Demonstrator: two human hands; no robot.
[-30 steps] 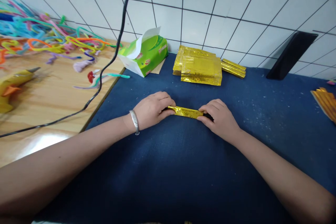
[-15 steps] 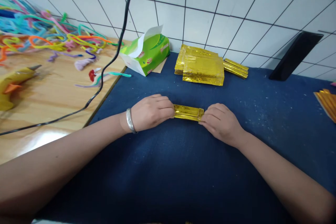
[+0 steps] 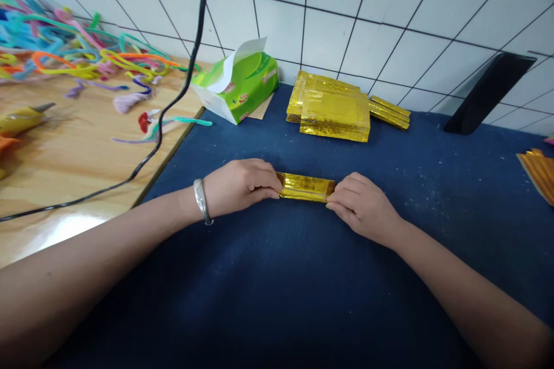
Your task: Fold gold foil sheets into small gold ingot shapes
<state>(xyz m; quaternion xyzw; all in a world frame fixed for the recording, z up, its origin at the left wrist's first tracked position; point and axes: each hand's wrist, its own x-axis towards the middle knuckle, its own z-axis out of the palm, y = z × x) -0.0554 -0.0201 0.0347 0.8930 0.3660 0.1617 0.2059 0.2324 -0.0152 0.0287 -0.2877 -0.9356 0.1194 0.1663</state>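
Note:
A narrow folded strip of shiny gold foil paper [image 3: 305, 187] lies across the dark blue table surface. My left hand [image 3: 242, 187] pinches its left end between thumb and fingers; a silver bangle circles that wrist. The right end is gripped by my right hand [image 3: 361, 202], its fingertips curled over the corner. Both ends of the strip are partly hidden under the fingers. Beyond the hands sits a stack of flat gold foil paper [image 3: 335, 109], and beside it are several thin folded gold strips [image 3: 389, 113].
A green tissue pack [image 3: 244, 83] stands by the tiled wall. To the left, a wooden board [image 3: 86, 144] bears tangled pipe cleaners [image 3: 82, 40] and a yellow glue gun [image 3: 21, 121]. A black cable [image 3: 184, 83] hangs across. A black object [image 3: 489, 92] leans at right, near orange-gold folded paper [image 3: 539, 170].
My left hand has shifted slightly left along the foil strip, and more of the strip's left part shows. The strip looks opened a little wider; my right hand has barely moved.

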